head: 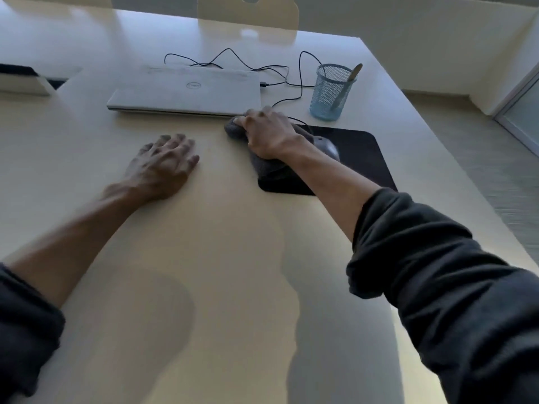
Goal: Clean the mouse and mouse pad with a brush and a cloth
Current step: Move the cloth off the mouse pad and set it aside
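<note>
A black mouse pad [358,158] lies on the pale table to the right. On it sits a grey mouse [328,147], partly hidden behind my right wrist. My right hand [268,132] lies on a crumpled dark grey cloth [264,167] at the pad's left edge, fingers curled over the cloth's far end. My left hand [164,163] rests flat on the bare table, fingers spread, holding nothing. A brush handle [351,75] sticks out of a blue mesh cup [331,93] behind the pad.
A shut silver laptop [186,90] lies behind my hands, with a black cable [280,72] looping from its right side toward the mouse. A chair back [248,10] stands at the table's far side. The table's right edge [437,147] runs close past the pad.
</note>
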Tool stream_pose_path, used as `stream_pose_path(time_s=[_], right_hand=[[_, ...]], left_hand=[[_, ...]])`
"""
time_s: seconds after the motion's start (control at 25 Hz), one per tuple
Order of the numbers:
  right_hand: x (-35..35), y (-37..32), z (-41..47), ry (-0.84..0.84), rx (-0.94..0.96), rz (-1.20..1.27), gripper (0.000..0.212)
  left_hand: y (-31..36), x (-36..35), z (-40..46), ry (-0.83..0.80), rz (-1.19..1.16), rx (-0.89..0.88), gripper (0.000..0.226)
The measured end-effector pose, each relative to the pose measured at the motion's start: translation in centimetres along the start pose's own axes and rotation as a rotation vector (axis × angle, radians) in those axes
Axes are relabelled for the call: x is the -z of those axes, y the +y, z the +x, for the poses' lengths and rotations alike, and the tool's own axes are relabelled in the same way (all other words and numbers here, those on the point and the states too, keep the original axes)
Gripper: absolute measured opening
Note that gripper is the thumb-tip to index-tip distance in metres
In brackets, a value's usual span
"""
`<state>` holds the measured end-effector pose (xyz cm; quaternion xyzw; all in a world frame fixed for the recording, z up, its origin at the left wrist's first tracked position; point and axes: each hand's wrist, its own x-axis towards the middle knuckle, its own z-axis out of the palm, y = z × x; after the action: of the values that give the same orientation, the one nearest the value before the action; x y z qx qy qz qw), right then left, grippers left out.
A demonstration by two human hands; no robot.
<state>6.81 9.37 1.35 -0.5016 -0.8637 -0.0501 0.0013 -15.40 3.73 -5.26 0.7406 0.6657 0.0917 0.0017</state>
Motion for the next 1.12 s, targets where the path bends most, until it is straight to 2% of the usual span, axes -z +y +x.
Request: stream_pose_path(time_s=[0.16,0.28,0.4,0.48,0.64,0.76,0.96,1.12], right_hand=[[-0.2,-2.2,1.1,-0.068,-0.003,-0.069,0.04],[0.5,-4.6,-2.8,-0.031,0.083,-0.089,0.035],[0.8,-6.8,-7.1,-0.087,0.215,-0.078,0.034],[1.8,-6.6,-6.6,-0.122,0.16,-0.026,0.037],[1.5,-6.8,-2.3,-0.066,-0.011,0.035,0.045],[0.2,-8.3,-2.9,-0.101,0.04,0.014,0.046],[0.0,-11.2,-11.5,-0.043,0.26,-0.069,0.045],[0.6,-14.3,-11.5,0.044,0.182,0.027,0.049]], left_hand=[[0.0,-0.6,0.1,0.025,-0.049,0.044,0.054],[0.0,-0.6,0.1,0.032,-0.066,0.06,0.053],[0.1,-0.5,-0.1,0.032,-0.083,0.048,0.051],[0.2,-0.4,0.0,0.028,-0.138,0.052,0.05],[0.1,0.0,-0.1,0.055,-0.301,0.086,0.048],[-0.2,0.3,0.0,0.084,-0.387,0.118,0.046],[-0.2,0.8,0.4,0.067,-0.429,0.093,0.044],[-0.4,1.1,0.8,0.033,-0.48,0.093,0.04]])
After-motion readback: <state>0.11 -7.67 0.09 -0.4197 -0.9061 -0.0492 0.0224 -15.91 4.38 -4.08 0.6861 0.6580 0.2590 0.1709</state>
